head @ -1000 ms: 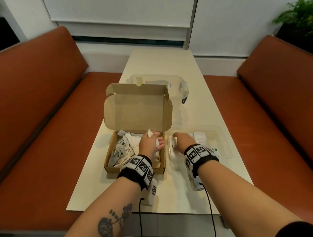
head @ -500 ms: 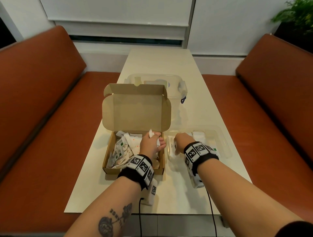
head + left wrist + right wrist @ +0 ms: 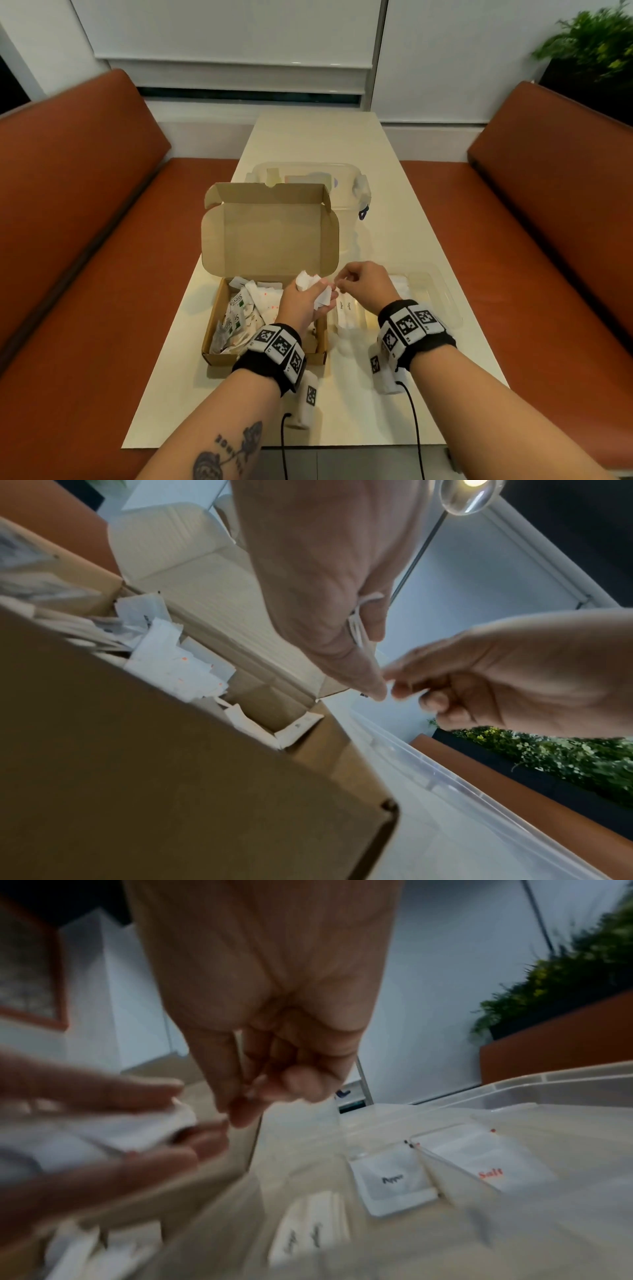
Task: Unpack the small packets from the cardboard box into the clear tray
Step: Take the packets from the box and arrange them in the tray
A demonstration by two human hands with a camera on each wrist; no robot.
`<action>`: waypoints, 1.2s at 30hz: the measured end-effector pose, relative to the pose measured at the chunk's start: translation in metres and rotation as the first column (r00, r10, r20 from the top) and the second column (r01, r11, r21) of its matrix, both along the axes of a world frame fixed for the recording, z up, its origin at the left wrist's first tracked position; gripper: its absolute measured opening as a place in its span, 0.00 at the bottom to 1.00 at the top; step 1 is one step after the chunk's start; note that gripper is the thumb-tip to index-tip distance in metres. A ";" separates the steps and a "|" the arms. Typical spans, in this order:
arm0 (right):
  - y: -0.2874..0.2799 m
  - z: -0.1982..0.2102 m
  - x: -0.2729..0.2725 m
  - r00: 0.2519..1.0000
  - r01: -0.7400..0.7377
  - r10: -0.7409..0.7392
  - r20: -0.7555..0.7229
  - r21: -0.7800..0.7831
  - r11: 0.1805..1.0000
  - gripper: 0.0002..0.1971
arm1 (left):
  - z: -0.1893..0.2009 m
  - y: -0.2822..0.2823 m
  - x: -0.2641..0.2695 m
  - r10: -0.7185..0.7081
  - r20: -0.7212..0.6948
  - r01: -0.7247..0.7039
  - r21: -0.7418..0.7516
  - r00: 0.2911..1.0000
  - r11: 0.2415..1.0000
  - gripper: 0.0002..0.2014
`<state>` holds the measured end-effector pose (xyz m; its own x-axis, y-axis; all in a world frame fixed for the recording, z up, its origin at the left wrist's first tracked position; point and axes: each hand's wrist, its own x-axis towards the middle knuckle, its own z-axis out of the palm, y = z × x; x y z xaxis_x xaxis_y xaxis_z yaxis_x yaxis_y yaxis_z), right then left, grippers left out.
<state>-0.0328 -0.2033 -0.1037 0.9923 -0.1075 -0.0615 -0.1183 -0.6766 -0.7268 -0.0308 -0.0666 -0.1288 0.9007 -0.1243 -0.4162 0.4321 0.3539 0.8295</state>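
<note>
The left hand (image 3: 303, 301) holds a bunch of small white packets (image 3: 313, 289) curled in its fingers, raised just above the right-hand wall of the cardboard box (image 3: 219, 356). The right hand (image 3: 364, 286) hangs just beside it, fingertips almost touching the bunch, thumb and forefinger drawn together; the blur hides whether they pinch a packet. Left of and under the left hand, more packets lie heaped in the box, whose lid (image 3: 270, 236) stands upright beyond both hands and walls off that side. Under and to the right of the right hand sits the clear tray (image 3: 442, 291), low-rimmed, its near compartments holding flat packets (image 3: 394, 1183) marked Pepper and Salt. The box and tray stand close together, with only a narrow strip between them. Beyond the lid a lidded clear container (image 3: 346, 178) stands on the pale tabletop (image 3: 322, 137), which runs bare to the far wall. Orange-brown benches (image 3: 85, 212) flank both long sides, and a plant (image 3: 592, 44) stands far right.
</note>
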 end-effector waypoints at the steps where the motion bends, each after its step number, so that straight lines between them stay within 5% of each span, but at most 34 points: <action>1: 0.001 0.004 -0.003 1.000 -0.010 0.009 0.008 0.108 0.994 0.05 | -0.002 0.000 -0.001 -0.005 0.009 0.004 0.004 1.000 1.000 0.16; 3: 0.001 0.008 -0.008 0.998 -0.065 0.068 -0.008 0.228 0.971 0.08 | -0.005 -0.002 -0.002 -0.008 0.024 0.007 0.033 1.000 0.999 0.14; 7: 0.000 0.007 -0.012 0.995 -0.087 0.093 -0.042 0.128 0.988 0.18 | -0.005 -0.009 -0.003 -0.053 0.015 0.049 0.211 0.998 0.976 0.18; 12: -0.009 0.004 -0.012 0.998 0.001 0.011 -0.059 0.200 0.980 0.17 | 0.004 -0.015 -0.006 -0.058 -0.070 0.058 0.008 0.996 0.998 0.13; 17: -0.014 0.004 -0.011 0.999 0.041 -0.034 -0.032 0.264 0.964 0.09 | 0.005 -0.016 -0.008 -0.089 -0.001 0.089 0.003 0.996 0.996 0.05; 30: -0.036 0.001 -0.011 0.992 0.127 -0.114 -0.056 0.415 0.901 0.07 | 0.002 -0.024 -0.008 -0.051 0.001 0.051 -0.033 0.999 0.998 0.15; 36: -0.042 0.006 -0.012 0.997 0.032 -0.005 -0.073 0.374 0.927 0.13 | 0.003 -0.027 -0.006 -0.028 0.010 0.028 0.004 1.000 1.000 0.22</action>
